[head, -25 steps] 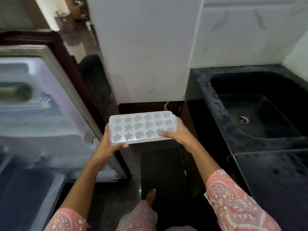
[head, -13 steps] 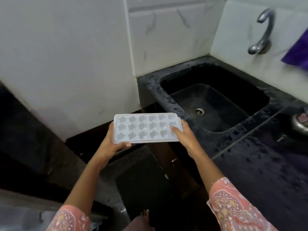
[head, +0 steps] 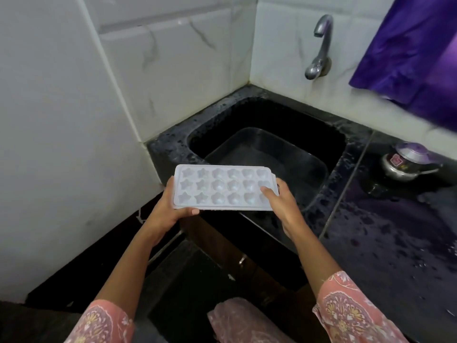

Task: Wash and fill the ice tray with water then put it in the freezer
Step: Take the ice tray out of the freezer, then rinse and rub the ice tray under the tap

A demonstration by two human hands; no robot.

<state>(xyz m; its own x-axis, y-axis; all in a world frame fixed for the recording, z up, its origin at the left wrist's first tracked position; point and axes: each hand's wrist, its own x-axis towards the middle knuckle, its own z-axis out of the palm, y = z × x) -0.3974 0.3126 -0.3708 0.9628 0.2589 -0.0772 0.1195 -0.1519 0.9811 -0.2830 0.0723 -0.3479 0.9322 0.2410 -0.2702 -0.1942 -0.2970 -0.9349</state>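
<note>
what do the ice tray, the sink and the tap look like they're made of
The ice tray looks like plastic: translucent white, matte, with moulded star and round cells. The sink seems to be black speckled stone, perhaps granite, with a glossy rim. The tap is metal with a dull grey sheen, probably steel or chrome plating.

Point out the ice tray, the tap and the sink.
ice tray (head: pixel 222 186): head view, middle of its moulded top face.
tap (head: pixel 323 45): head view, on the upright metal spout.
sink (head: pixel 170 149): head view, bare speckled rim at its left corner.
</note>
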